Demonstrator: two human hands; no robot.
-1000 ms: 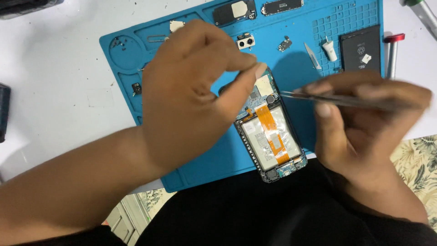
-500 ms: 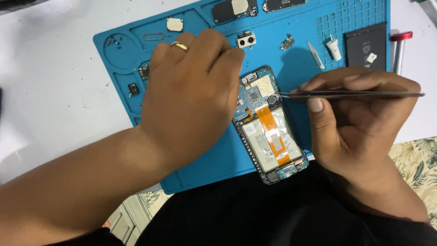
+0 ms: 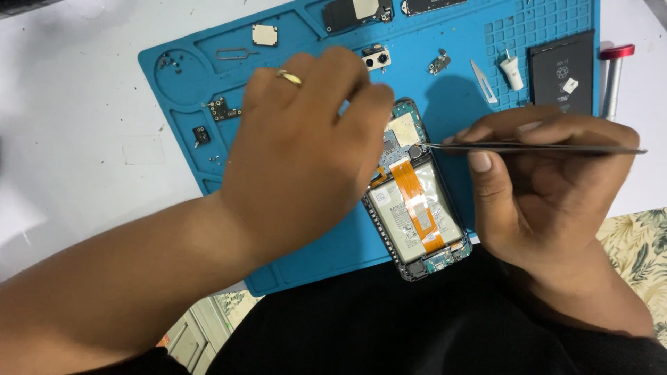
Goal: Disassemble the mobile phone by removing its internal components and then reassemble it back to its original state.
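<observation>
I hold the tweezers point(image 3: 535, 148) pinched in my right hand point(image 3: 549, 201), thumb and fingers closed on the thin metal shaft, tip resting at a small round part near the top of the opened phone point(image 3: 415, 198). My left hand point(image 3: 306, 149), fingers curled together, presses down on the phone's upper left edge; I cannot tell whether it grips anything beneath. The phone lies back-off on the blue mat point(image 3: 180, 118), near its lower edge.

For this step, I judge that a low tweezer angle and a steady bracing hand matter most, since the orange ribbon cable point(image 3: 417, 205) is thin and flexible. The mat is matte rubber with moulded trays; the battery point(image 3: 422, 222) is flat, pale and smooth.
</observation>
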